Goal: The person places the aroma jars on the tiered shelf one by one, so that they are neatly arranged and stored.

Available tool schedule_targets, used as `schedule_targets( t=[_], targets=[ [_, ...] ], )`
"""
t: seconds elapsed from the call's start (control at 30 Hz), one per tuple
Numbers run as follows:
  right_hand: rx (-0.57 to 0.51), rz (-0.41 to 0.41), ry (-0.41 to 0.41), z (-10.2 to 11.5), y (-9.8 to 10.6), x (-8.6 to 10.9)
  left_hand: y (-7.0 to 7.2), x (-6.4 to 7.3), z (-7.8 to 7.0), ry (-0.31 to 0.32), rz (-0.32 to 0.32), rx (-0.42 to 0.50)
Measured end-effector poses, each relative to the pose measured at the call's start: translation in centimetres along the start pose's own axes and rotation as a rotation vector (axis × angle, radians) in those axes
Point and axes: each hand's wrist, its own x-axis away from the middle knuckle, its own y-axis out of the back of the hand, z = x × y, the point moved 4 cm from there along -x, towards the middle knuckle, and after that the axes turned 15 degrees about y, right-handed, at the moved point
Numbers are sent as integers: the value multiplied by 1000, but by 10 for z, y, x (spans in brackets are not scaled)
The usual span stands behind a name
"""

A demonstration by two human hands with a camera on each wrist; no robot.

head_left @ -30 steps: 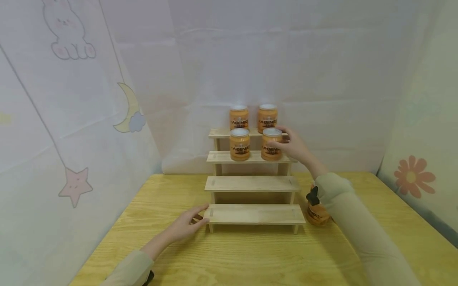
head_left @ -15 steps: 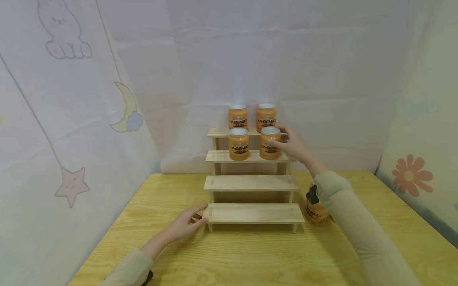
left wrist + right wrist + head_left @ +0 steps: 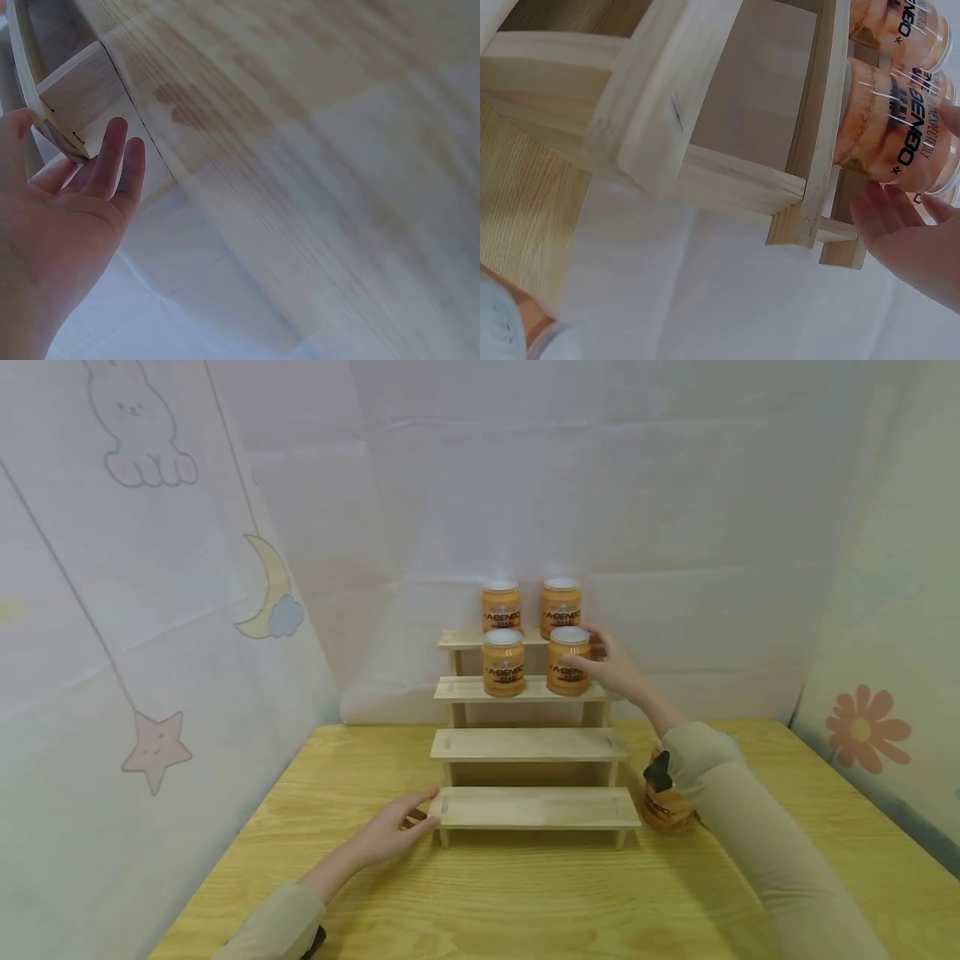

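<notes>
A stepped wooden display stand [image 3: 532,810] has four shelves in the head view. My right hand [image 3: 621,672] grips an orange jar [image 3: 558,678] with a pale lid, at the right of the second shelf from the top. Its thumb lies across the front and the fingers wrap behind the right side; in the right wrist view the jar [image 3: 889,124] stands upright on the board. A matching jar [image 3: 503,670] is to its left. My left hand [image 3: 382,833] pinches the left end of the lowest shelf, with thumb and fingers at the board end [image 3: 60,139].
Two more orange jars, one left [image 3: 500,606] and one right [image 3: 560,602], stand on the top shelf. On the wooden table [image 3: 487,902] right of the stand, another jar [image 3: 666,810] is partly covered by the right sleeve. Printed cloth [image 3: 675,527] hangs behind and at both sides.
Only a slight shift of the head view shows. Both hands keep their places, the right at the jar and the left at the lowest shelf.
</notes>
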Motion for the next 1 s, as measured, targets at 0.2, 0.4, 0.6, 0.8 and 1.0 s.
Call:
schedule_targets(
  t=[0.2, 0.4, 0.6, 0.8, 1.0],
  targets=[
    [-20, 20, -4, -1, 7, 11, -2, 0, 0, 1, -1, -5],
    [-4, 42, 31, 2, 19, 32, 2, -2, 1, -21, -1, 23],
    [1, 84, 66, 4, 27, 57, 5, -5, 5, -22, -9, 25],
    [38, 104, 103, 5, 33, 79, 4, -5, 3, -38, -4, 35],
    [69, 144, 92, 5, 40, 103, 4, -5, 1, -57, -1, 53]
  ],
)
